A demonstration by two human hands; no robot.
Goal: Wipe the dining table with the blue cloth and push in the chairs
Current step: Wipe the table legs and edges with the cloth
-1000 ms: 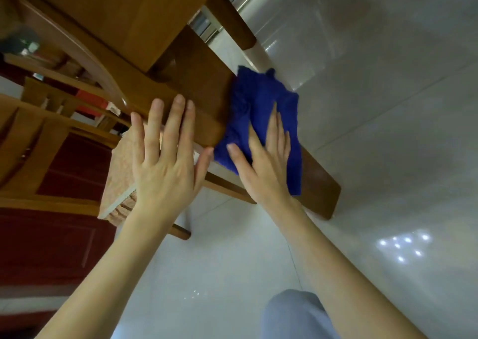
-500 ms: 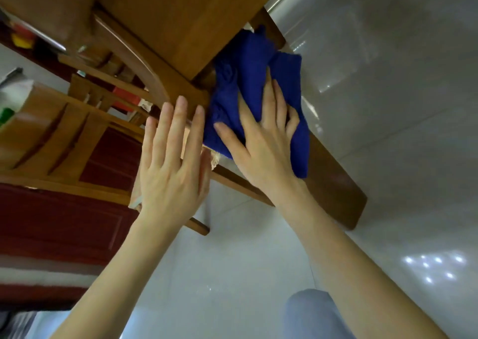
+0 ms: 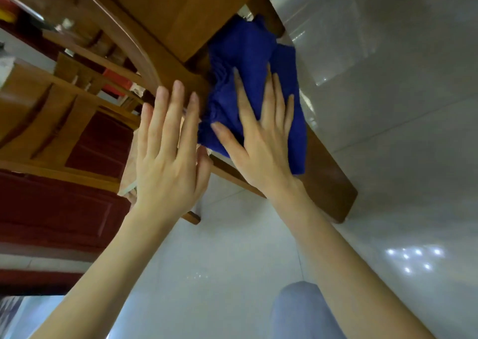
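The blue cloth [image 3: 248, 54] lies bunched on a dark wooden rail [image 3: 328, 183] low on the dining table, close to the floor. My right hand [image 3: 261, 144] lies flat on the cloth with its fingers spread, pressing it against the rail. My left hand [image 3: 168, 162] hovers open just left of the cloth and holds nothing. A lighter wooden panel of the table [image 3: 186, 10] rises above the cloth. A wooden chair [image 3: 51, 111] stands to the left; its patterned seat cushion [image 3: 129, 168] shows behind my left hand.
Glossy pale floor tiles [image 3: 388, 106] fill the right and lower view. A dark red cabinet [image 3: 51, 209] stands at the left behind the chair. My knee in light trousers [image 3: 302, 313] shows at the bottom.
My right hand has slid the cloth farther up the rail towards the table panel. My left hand has followed alongside, still open.
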